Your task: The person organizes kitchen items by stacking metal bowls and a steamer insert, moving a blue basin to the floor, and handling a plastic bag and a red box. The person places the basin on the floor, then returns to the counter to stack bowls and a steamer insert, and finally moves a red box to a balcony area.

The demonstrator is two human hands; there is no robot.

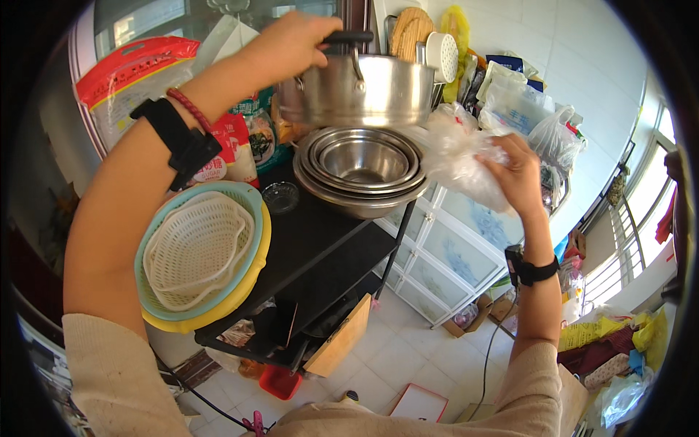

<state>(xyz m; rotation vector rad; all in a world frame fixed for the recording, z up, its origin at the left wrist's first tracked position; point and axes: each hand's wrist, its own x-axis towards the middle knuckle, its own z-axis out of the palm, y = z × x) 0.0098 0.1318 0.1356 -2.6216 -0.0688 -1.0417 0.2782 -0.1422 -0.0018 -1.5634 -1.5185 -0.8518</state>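
My left hand (314, 38) is closed on the black handle of a stainless steel pot (366, 90), which it holds just above and behind a nest of steel bowls (363, 158). A bunched clear plastic bag (464, 153) hangs from my right hand (516, 172), to the right of the pot and bowls. The bag is blurred, and I cannot tell what is in it. Under my left forearm lie white plastic colander baskets (199, 246) inside a light blue basin (143, 278) and a yellow one (256, 262).
The bowls stand on a black shelf rack (306, 235), near a small glass dish (280, 196) and a sugar bag (240, 153). A white cabinet (442, 235) is at the right. Below, a wooden board (341, 336) leans out and a red plastic bin (280, 381) sits low.
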